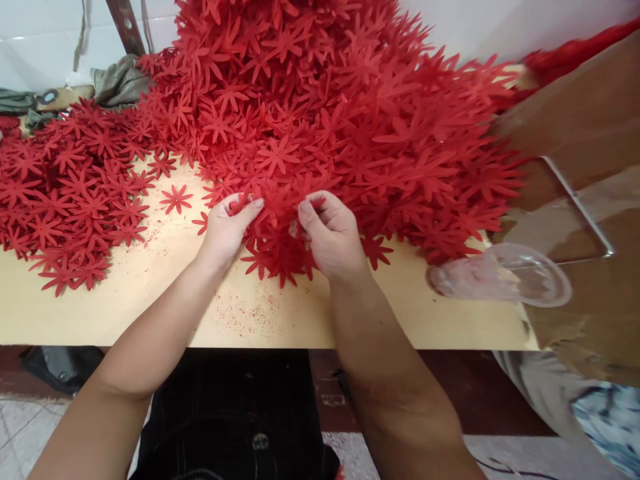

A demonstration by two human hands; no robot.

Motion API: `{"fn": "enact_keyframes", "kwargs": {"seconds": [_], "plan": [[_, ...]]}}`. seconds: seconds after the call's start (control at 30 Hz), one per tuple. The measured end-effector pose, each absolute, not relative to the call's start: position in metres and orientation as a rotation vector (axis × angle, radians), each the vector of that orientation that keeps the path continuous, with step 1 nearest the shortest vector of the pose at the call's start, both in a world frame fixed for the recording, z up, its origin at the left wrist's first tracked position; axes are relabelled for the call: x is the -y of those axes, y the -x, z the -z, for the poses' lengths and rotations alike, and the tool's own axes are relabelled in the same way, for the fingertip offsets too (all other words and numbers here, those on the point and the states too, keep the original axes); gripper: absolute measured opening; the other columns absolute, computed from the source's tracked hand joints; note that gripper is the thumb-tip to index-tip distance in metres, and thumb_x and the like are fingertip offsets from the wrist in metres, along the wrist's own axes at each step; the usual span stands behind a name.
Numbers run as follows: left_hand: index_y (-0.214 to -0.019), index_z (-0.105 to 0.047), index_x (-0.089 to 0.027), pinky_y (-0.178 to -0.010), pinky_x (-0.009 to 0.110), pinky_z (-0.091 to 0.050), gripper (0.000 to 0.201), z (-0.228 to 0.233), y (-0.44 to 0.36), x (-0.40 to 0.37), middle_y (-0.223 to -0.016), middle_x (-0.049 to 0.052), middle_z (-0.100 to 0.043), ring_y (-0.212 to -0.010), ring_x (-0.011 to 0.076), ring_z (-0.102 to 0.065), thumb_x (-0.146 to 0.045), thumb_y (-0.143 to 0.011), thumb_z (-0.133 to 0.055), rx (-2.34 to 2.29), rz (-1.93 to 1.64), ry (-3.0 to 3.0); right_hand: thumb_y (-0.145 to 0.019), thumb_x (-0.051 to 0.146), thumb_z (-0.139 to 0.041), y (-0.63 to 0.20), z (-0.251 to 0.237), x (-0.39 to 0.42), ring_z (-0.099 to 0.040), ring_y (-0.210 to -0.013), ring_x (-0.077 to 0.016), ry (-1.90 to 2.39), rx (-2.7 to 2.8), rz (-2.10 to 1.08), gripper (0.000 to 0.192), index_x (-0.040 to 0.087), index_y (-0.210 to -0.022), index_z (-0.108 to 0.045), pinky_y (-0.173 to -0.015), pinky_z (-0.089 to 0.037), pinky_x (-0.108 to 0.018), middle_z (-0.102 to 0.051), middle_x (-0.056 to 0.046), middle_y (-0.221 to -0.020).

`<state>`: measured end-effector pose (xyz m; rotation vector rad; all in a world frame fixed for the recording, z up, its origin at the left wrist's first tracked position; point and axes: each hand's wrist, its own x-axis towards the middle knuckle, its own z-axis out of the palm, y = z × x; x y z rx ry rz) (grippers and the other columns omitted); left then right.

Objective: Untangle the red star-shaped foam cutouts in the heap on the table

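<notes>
Table (145, 313): a pale yellow top, running along the near side with its front edge before the person's lap.
Main pile (320, 107): a high heap of red flowers, thin and many-petalled, filling the middle and back of the table and reaching its near slope down to the hands.
Cardboard (595, 127): a large brown piece, standing tilted at the right end of the table.
Second pile (65, 193): more of the same flowers, lower and flatter, on the left side of the table.
Cloth (120, 83): grey-green and crumpled, behind the second pile.
Cup (470, 277): clear plastic, lying on its side at the table's right edge, mouth toward the cardboard.
Left hand (227, 227): thumb against bent fingers, pinching red petals at the main pile's near edge.
Right hand (335, 233): facing the left one, a little apart, thumb and fingertips likewise closed on red petals; whether both grip one flower cannot be told.
Loose flower (176, 199): flat between the two piles.
Crumbs (250, 312): red specks scattered before the hands.
</notes>
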<state>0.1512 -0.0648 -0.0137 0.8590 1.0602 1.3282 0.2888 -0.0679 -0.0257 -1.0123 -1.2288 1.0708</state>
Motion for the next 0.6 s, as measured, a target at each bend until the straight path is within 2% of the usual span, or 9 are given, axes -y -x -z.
{"fn": "enact_keyframes", "kwargs": {"seconds": [0.1,0.23,0.37,0.47,0.6], "plan": [[-0.078,-0.063,-0.019,-0.074,0.029,-0.053,0.025,0.015,-0.146,0.061,-0.074,-0.001,-0.068,-0.076,0.013,-0.065,-0.035,-0.066,-0.078,-1.084,-1.397,-0.819,-0.069,0.059,-0.07,-0.296,0.031,0.065,-0.041,-0.049,-0.0062,1.012,1.233,-1.077,0.041,0.023,-0.077,-0.051,-0.045,-0.035,-0.023,-0.047,0.005,-0.062],[-0.077,-0.062,-0.018,-0.073,0.028,-0.052,0.028,0.017,-0.139,0.055,-0.073,-0.001,-0.067,-0.074,0.0125,-0.064,-0.038,-0.065,-0.079,-1.072,-1.451,-0.801,-0.076,0.047,-0.067,-0.31,0.041,0.058,-0.046,-0.053,-0.0072,1.029,1.141,-0.901,0.027,0.024,-0.081,-0.054,-0.049,-0.04,-0.024,-0.05,0.004,-0.067],[-0.076,-0.063,-0.018,-0.074,0.026,-0.05,0.026,0.015,-0.14,0.056,-0.07,-0.002,-0.064,-0.073,0.0108,-0.061,-0.036,-0.067,-0.078,-1.104,-1.359,-0.917,-0.075,0.042,-0.069,-0.313,0.045,0.055,-0.051,-0.057,-0.0087,1.007,1.124,-0.832,0.024,0.025,-0.086,-0.056,-0.053,-0.043,-0.026,-0.055,0.003,-0.073],[-0.082,-0.065,-0.018,-0.079,0.025,-0.048,0.023,0.013,-0.147,0.06,-0.076,-0.001,-0.067,-0.078,0.0106,-0.061,-0.033,-0.068,-0.077,-1.12,-1.287,-1.0,-0.073,0.046,-0.071,-0.308,0.043,0.055,-0.048,-0.053,-0.0078,1.045,1.12,-0.826,0.027,0.024,-0.08,-0.057,-0.049,-0.041,-0.025,-0.055,0.004,-0.067],[-0.087,-0.067,-0.019,-0.087,0.027,-0.046,0.02,0.012,-0.15,0.062,-0.09,0.001,-0.069,-0.088,0.0114,-0.062,-0.036,-0.077,-0.069,-1.12,-1.296,-1.034,-0.077,0.055,-0.064,-0.306,0.043,0.056,-0.039,-0.045,-0.0068,1.08,1.093,-0.791,0.036,0.023,-0.067,-0.051,-0.044,-0.035,-0.025,-0.044,0.006,-0.055]]}}
